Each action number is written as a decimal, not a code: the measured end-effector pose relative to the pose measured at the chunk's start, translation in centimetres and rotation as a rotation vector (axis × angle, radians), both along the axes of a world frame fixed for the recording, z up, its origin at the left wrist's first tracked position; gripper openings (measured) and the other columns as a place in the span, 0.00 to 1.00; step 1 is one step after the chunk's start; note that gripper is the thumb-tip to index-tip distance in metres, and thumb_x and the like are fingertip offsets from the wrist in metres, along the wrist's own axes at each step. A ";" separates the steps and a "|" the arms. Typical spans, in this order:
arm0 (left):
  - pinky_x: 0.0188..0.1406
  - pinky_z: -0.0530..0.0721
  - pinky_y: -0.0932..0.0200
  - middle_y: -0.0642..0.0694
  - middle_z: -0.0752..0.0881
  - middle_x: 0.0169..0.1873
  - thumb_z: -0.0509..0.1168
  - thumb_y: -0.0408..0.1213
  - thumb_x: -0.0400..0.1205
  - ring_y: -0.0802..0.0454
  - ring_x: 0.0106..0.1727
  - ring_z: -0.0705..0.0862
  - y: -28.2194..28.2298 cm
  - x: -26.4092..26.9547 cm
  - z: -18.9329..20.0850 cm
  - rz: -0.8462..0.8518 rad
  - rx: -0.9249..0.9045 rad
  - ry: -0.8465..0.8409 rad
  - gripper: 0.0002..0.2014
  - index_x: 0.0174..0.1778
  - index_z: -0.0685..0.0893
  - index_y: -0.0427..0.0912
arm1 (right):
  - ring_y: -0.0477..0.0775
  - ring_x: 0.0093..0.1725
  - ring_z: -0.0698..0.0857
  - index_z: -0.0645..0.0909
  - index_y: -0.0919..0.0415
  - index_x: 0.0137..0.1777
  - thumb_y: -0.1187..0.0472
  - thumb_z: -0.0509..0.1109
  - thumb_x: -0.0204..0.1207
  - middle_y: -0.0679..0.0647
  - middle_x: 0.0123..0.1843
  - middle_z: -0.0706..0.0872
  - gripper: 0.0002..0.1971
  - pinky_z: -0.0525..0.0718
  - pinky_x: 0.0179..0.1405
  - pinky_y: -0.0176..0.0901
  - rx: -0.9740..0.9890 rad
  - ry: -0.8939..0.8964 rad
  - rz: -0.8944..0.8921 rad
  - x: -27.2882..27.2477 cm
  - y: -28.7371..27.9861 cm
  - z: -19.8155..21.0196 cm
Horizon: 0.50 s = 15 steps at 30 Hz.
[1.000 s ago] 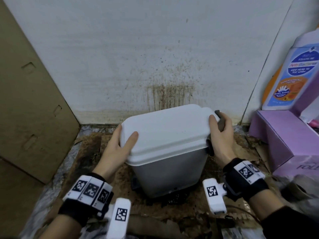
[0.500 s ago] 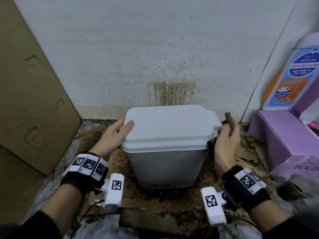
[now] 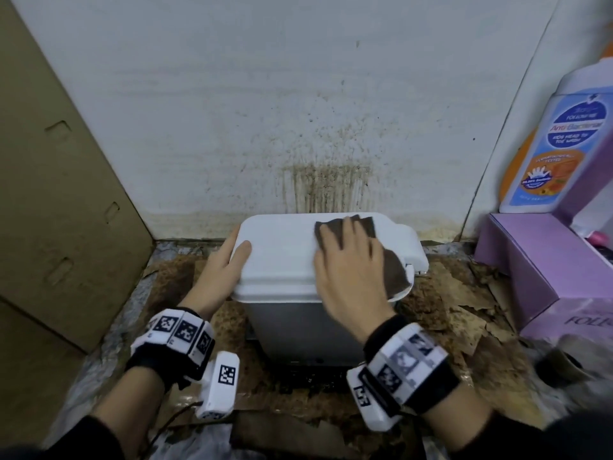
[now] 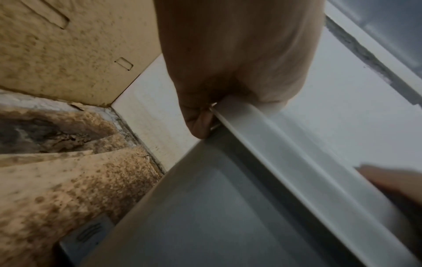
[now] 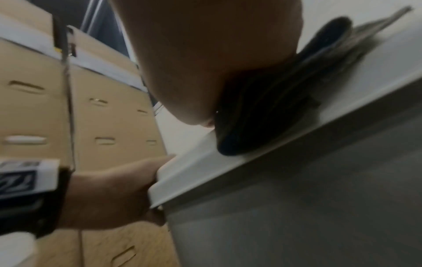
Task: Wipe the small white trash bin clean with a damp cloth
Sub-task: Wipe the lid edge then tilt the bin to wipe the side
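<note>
Head looks down — wrists close, sharing lid (image 3: 282, 247)

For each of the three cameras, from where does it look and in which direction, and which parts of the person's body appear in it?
Head: worn on the head, facing forward and down at the white bin; shows left hand, right hand on the brown cloth, both wrists.
Left wrist: looks along the left hand at the lid edge.
Right wrist: low, looks up along the right hand; the cloth and left hand show.
Shared: both wrist views show the lid edge.
</note>
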<state>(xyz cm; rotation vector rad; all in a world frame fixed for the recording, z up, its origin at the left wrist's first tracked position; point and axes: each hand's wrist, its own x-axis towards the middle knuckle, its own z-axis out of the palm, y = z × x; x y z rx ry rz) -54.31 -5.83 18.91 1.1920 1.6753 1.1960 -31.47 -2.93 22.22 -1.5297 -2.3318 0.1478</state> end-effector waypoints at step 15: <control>0.83 0.56 0.26 0.54 0.58 0.89 0.53 0.80 0.77 0.49 0.90 0.52 1.4 -2.2 -2.7 0.018 -0.053 0.073 0.30 0.76 0.58 0.89 | 0.57 0.87 0.69 0.74 0.53 0.85 0.46 0.47 0.92 0.60 0.87 0.73 0.27 0.62 0.88 0.58 0.191 0.060 -0.099 4.1 1.8 -2.0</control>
